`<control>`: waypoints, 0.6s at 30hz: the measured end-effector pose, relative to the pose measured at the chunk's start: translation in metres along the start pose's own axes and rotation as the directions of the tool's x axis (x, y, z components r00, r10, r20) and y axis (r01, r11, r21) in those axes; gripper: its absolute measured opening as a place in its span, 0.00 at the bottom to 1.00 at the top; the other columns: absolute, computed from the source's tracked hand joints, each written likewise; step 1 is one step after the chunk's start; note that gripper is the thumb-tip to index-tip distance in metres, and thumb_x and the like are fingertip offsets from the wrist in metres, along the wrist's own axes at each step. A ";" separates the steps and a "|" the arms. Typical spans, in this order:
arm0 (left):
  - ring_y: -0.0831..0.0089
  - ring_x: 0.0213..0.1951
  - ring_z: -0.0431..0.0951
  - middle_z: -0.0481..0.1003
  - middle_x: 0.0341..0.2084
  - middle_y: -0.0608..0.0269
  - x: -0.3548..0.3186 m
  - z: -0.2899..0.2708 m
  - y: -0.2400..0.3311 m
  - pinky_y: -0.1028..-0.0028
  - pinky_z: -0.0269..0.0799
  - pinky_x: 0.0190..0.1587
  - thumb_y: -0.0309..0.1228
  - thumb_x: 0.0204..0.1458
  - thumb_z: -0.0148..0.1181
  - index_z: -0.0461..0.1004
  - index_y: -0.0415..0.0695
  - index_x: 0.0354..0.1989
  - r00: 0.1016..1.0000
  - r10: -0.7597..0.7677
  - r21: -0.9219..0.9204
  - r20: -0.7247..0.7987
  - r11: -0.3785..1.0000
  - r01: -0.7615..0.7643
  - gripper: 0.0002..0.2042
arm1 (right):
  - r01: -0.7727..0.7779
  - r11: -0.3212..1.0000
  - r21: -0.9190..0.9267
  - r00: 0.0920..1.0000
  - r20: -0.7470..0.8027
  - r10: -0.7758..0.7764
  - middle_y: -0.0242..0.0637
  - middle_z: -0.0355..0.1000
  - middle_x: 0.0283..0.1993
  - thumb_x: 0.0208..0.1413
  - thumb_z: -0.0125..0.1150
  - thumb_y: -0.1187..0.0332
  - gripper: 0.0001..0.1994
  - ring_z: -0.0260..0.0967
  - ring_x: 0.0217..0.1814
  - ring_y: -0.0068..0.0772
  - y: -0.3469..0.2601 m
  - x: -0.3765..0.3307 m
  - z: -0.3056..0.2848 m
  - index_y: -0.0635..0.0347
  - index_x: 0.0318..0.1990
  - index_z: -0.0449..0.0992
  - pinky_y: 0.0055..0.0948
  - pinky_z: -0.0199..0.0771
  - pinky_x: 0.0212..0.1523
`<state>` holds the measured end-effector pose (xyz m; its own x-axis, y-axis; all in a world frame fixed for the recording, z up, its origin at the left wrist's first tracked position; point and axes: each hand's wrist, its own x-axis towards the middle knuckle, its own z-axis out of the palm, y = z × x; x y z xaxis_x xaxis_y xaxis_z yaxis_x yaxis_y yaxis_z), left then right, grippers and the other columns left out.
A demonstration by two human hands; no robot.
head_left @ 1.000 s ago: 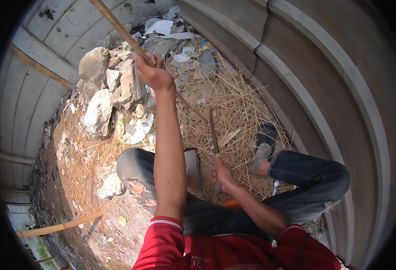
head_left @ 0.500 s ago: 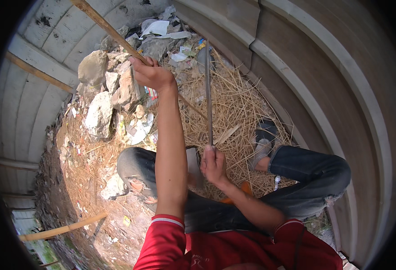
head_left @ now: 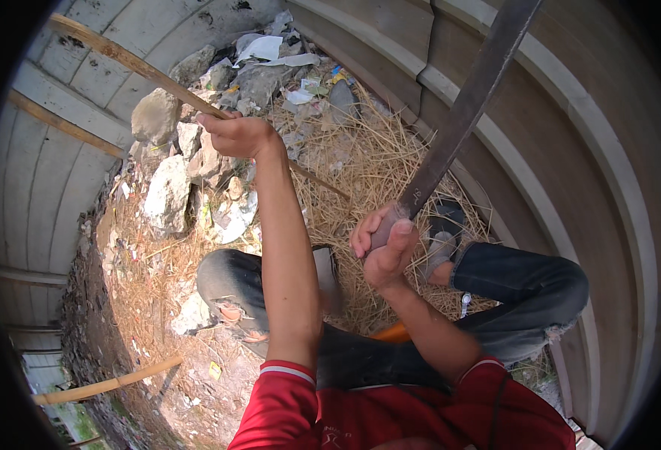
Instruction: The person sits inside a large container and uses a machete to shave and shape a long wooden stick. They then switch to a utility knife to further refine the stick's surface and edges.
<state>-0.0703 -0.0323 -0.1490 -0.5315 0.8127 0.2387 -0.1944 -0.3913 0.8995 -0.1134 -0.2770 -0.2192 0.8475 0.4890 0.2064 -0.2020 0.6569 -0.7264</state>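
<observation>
Left hand (head_left: 239, 135) grip closed on bamboo stick (head_left: 132, 64); right hand (head_left: 384, 244) grips machete (head_left: 462, 120); rocks (head_left: 167, 191), straw (head_left: 368, 161) beneath.

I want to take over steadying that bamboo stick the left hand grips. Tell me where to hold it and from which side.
Grip the bamboo stick on its bare upper stretch, just beyond the left hand, coming from above with fingers wrapped round it. It slants from upper left down toward the straw, and its lower part lies nearer the long blade raised in the right hand, so the upper stretch looks safer.
</observation>
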 end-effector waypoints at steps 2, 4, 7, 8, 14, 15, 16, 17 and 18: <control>0.68 0.19 0.60 0.61 0.12 0.64 0.001 0.004 0.000 0.64 0.56 0.25 0.53 0.67 0.38 0.62 0.40 0.16 0.999 0.018 0.019 -0.036 1.000 -0.017 0.31 | -0.506 0.799 -0.326 0.848 -0.017 0.530 0.27 0.56 0.19 0.69 0.44 0.39 0.27 0.54 0.14 0.20 0.049 -0.059 -0.043 0.54 0.29 0.61 0.26 0.60 0.18; 0.67 0.19 0.60 0.62 0.13 0.63 0.003 0.003 -0.003 0.63 0.57 0.26 0.52 0.67 0.38 0.62 0.40 0.17 0.998 0.030 -0.005 -0.049 1.000 -0.030 0.31 | -0.846 0.424 -0.322 0.498 -0.200 0.843 0.26 0.56 0.18 0.68 0.46 0.40 0.27 0.54 0.14 0.19 0.070 -0.088 -0.078 0.53 0.27 0.61 0.25 0.60 0.16; 0.65 0.21 0.63 0.64 0.15 0.61 0.010 -0.003 -0.008 0.62 0.59 0.27 0.51 0.67 0.38 0.64 0.38 0.19 0.997 0.019 0.009 -0.076 1.000 -0.018 0.30 | -0.905 0.405 -0.133 0.426 -0.244 0.872 0.27 0.57 0.18 0.68 0.46 0.39 0.28 0.55 0.14 0.18 0.029 -0.055 -0.054 0.52 0.25 0.61 0.25 0.60 0.15; 0.65 0.21 0.63 0.64 0.16 0.61 0.006 -0.011 -0.014 0.62 0.59 0.27 0.51 0.67 0.38 0.65 0.38 0.20 0.998 0.007 0.042 -0.068 0.999 -0.005 0.30 | -0.850 0.493 -0.185 0.525 -0.212 0.825 0.27 0.58 0.18 0.68 0.46 0.39 0.28 0.55 0.14 0.19 0.020 -0.049 -0.050 0.53 0.26 0.62 0.25 0.60 0.15; 0.63 0.22 0.64 0.64 0.16 0.60 0.010 0.002 -0.014 0.59 0.61 0.29 0.53 0.67 0.37 0.68 0.36 0.22 0.999 0.009 0.027 -0.044 1.000 -0.007 0.32 | -0.186 0.974 -0.131 0.981 0.029 0.191 0.29 0.61 0.18 0.71 0.43 0.46 0.27 0.58 0.15 0.20 -0.041 0.028 0.019 0.57 0.24 0.65 0.26 0.60 0.15; 0.63 0.22 0.64 0.65 0.16 0.60 0.010 0.000 -0.016 0.58 0.61 0.30 0.53 0.67 0.37 0.68 0.36 0.21 0.999 0.004 0.060 -0.045 0.998 -0.001 0.32 | -0.126 0.981 -0.150 0.991 0.021 0.130 0.29 0.61 0.18 0.71 0.44 0.46 0.27 0.58 0.15 0.20 -0.025 0.017 0.016 0.57 0.24 0.65 0.27 0.60 0.15; 0.63 0.22 0.65 0.65 0.15 0.60 0.007 0.003 -0.012 0.58 0.61 0.30 0.53 0.67 0.37 0.68 0.37 0.21 0.999 -0.002 0.080 -0.044 0.997 0.005 0.32 | -0.052 0.984 -0.169 0.998 0.019 0.056 0.29 0.61 0.18 0.71 0.44 0.47 0.27 0.58 0.15 0.20 0.004 -0.001 0.002 0.57 0.24 0.66 0.28 0.60 0.15; 0.62 0.22 0.65 0.65 0.15 0.60 0.004 0.007 -0.010 0.58 0.61 0.30 0.52 0.67 0.36 0.68 0.37 0.20 0.999 -0.014 0.099 -0.041 0.995 0.018 0.32 | 0.023 0.981 -0.195 1.000 0.017 -0.020 0.29 0.61 0.18 0.71 0.44 0.47 0.26 0.58 0.15 0.21 0.035 -0.020 -0.017 0.57 0.24 0.66 0.29 0.60 0.15; 0.62 0.22 0.65 0.66 0.15 0.60 0.002 0.009 -0.007 0.58 0.62 0.31 0.52 0.67 0.36 0.69 0.37 0.20 0.999 -0.012 0.131 -0.036 0.991 0.016 0.32 | -0.146 0.908 -0.393 0.987 0.003 0.160 0.28 0.61 0.18 0.70 0.45 0.46 0.26 0.58 0.15 0.21 0.072 -0.045 -0.047 0.57 0.25 0.66 0.30 0.59 0.15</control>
<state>-0.0628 -0.0242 -0.1518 -0.5587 0.8011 0.2147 -0.0932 -0.3179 0.9435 -0.1434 -0.2792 -0.3113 0.8026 0.5897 0.0895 -0.1143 0.2994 -0.9473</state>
